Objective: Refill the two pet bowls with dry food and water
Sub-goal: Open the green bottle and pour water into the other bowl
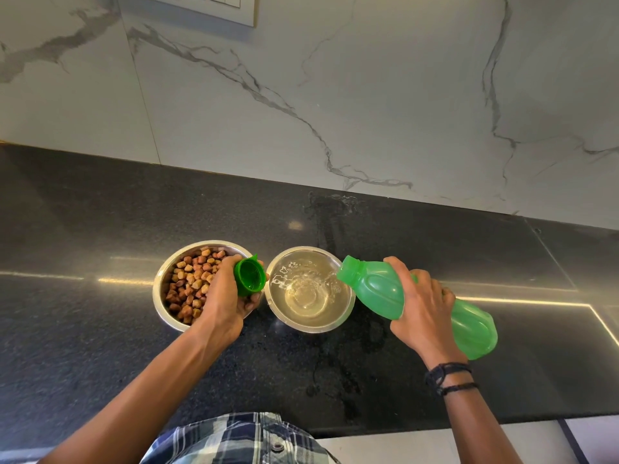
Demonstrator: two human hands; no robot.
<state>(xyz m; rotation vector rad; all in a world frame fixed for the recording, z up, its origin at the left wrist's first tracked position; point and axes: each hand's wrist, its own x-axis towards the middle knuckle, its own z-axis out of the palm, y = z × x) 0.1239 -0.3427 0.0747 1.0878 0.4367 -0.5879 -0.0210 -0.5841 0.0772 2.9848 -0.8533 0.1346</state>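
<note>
Two steel bowls stand side by side on the black counter [100,229]. The left bowl [160,289] holds brown dry kibble [192,279]. The right bowl [346,308] holds clear, rippling water [304,289]. My right hand [422,313] grips a green plastic bottle [378,289], tipped on its side with its open mouth over the right bowl's rim. Water runs from it into the bowl. My left hand [224,296] hovers over the left bowl's right edge, holding the green bottle cap [249,274].
A white marble wall [335,95] rises behind the counter, with a switch plate [221,5] at the top. Wet streaks mark the counter behind and in front of the water bowl. The counter's front edge runs close to my checked shirt [241,440].
</note>
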